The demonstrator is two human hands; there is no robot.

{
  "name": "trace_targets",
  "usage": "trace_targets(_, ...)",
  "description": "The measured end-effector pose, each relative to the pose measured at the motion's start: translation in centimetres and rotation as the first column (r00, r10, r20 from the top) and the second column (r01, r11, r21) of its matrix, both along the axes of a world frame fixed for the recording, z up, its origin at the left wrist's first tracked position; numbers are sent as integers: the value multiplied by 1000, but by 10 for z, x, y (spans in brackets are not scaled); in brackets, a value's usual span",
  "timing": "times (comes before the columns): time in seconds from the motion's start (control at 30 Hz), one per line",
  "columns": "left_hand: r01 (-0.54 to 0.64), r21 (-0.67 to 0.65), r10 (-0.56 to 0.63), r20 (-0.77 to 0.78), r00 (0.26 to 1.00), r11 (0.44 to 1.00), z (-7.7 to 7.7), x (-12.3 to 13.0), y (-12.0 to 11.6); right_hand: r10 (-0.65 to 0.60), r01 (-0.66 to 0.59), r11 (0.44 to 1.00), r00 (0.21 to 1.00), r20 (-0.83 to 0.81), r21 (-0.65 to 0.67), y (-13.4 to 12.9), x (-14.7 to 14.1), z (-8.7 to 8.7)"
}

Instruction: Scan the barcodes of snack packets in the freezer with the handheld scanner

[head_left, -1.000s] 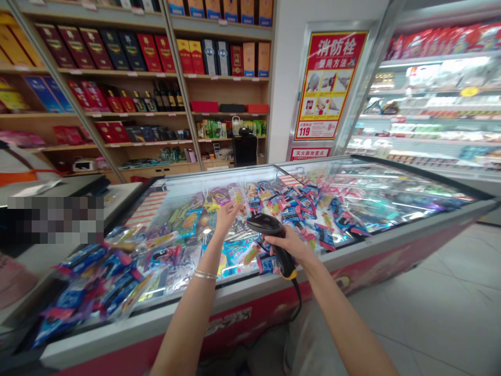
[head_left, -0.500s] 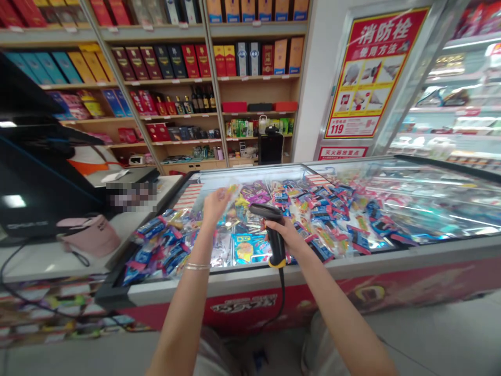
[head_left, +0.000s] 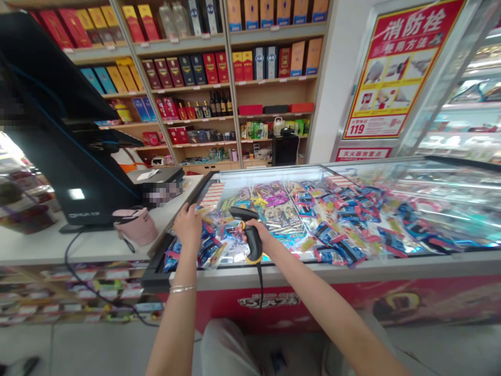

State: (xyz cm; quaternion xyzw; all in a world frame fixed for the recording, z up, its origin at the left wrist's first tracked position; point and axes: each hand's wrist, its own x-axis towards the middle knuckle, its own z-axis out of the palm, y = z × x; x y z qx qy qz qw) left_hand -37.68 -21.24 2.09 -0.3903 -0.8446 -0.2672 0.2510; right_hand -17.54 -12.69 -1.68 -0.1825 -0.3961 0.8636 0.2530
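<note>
Freezer corner [head_left: 156, 274] now under left hand [head_left: 187, 227].

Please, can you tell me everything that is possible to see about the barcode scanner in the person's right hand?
The handheld barcode scanner is black, pistol-shaped and looks like plastic, with a yellow band at the bottom of its grip. Its head points forward and left, above the glass lid of a chest freezer. The person's right hand wraps around the grip. A black cable leaves the base and hangs down in front of the freezer's red front panel. No scanning light can be seen.
</note>
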Motion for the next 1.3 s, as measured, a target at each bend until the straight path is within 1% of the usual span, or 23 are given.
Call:
trace_targets(0.07,0,20,2,-81,997,1000,-14,1,-1,39,-39,999,999,-7,-36,-3,-10,-7)
trace_targets(0.17,19,6,-18,-151,988,1000,-32,0,1,61,-59,997,998,31,-59,-6,-18,-16)
trace_targets(0.3,21,22,-17,-189,982,1000,-45,-3,5,62,-60,996,998,31,-67,-6,-18,-19)
trace_targets(0.43,50,101,-32,-173,984,994,-50,-2,5,46,-49,993,999,-25,-112,-3,-19,-20)
trace_targets(0.57,93,157,-71,-143,987,983,-51,-3,3,38,-46,989,998,-60,-138,-3,-22,-23)
trace_targets(0.63,117,153,-94,-151,984,981,-48,-3,2,-8,2,993,998,-55,-116,-5,-21,-21)
trace_targets(0.7,117,148,-91,-175,980,982,-41,0,1,-85,80,994,994,-64,-75,-5,-11,-14)
trace_targets(0.77,108,155,-76,-200,977,982,-31,7,2,-168,166,986,982,-90,-27,-4,8,-1)
trace_targets(0.83,104,185,-66,-205,977,977,-17,20,6,-240,245,969,964,-111,31,0,37,15)
trace_targets(0.87,112,201,-71,-201,977,973,-10,28,10,-249,257,964,962,-108,70,4,53,23)
trace_targets(0.93,144,219,-102,-189,977,965,4,51,24,-307,321,938,945,-112,135,13,89,37)
trace_targets(1.0,204,208,-169,-172,970,957,17,78,42,-394,408,899,912,-114,160,24,124,47)
trace_targets(1.1,322,176,-302,-131,944,930,29,126,76,-486,492,858,870,-77,149,39,172,51)
trace_targets(1.17,405,128,-391,-118,913,906,31,159,99,-525,530,836,848,-72,139,47,200,49)
trace_targets(1.23,497,73,-490,-92,867,865,29,190,120,-550,553,822,833,-64,136,54,225,45)
trace_targets(1.3,600,-5,-599,-60,798,800,22,218,138,-574,571,811,819,-20,128,61,245,40)
